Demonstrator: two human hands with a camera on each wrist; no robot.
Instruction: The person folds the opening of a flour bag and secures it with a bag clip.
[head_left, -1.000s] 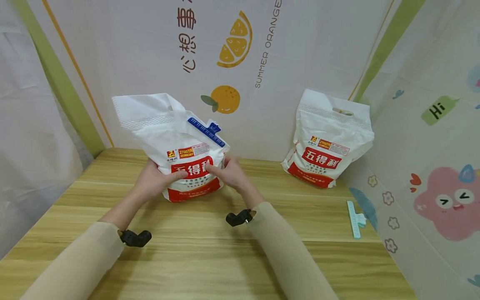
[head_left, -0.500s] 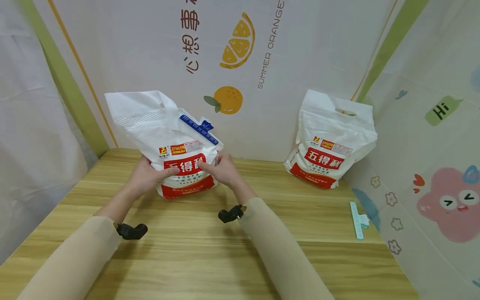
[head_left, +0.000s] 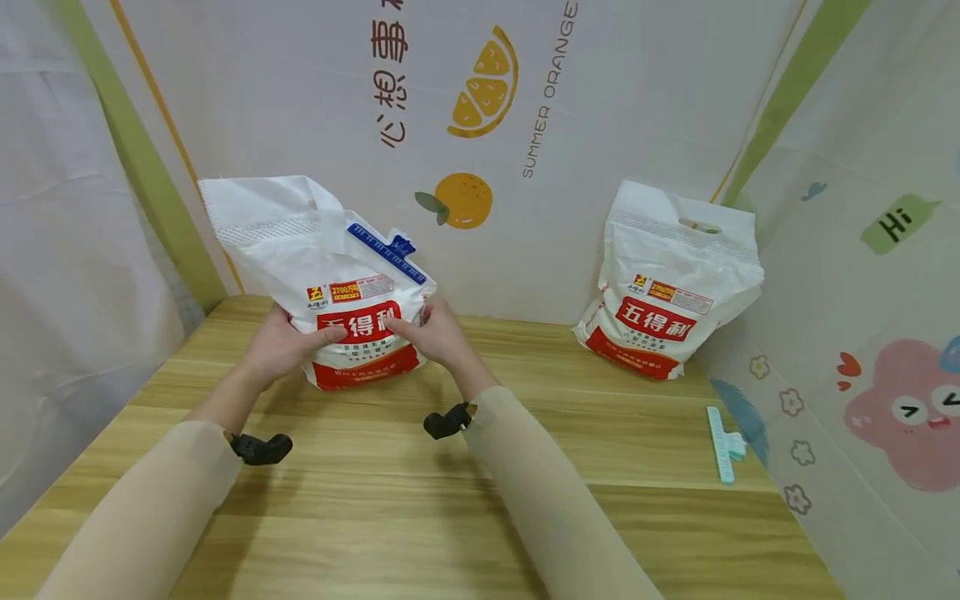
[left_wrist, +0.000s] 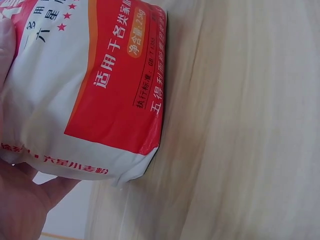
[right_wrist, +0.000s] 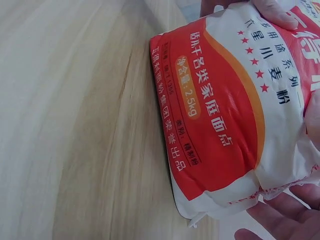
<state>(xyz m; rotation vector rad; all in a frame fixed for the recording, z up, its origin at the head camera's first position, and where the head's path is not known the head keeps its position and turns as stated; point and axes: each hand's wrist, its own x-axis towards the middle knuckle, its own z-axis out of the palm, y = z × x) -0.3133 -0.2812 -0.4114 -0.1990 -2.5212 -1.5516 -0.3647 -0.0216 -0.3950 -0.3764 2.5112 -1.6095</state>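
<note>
Flour bag (head_left: 336, 267) with blue clip (head_left: 386, 252) gripped between left hand (head_left: 281, 346) and right hand (head_left: 440, 336).

Both arms (head_left: 551, 492) extended forward, two-handed grip.
Left hand (head_left: 281, 345) and right hand (head_left: 438, 335) face each other, thumbs pointing inward; other fingers mostly hidden in head view.

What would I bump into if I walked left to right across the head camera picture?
The held white bag → the "SUMMER ORANGE" writing → the other white bag → the green "Hi" shape.
</note>
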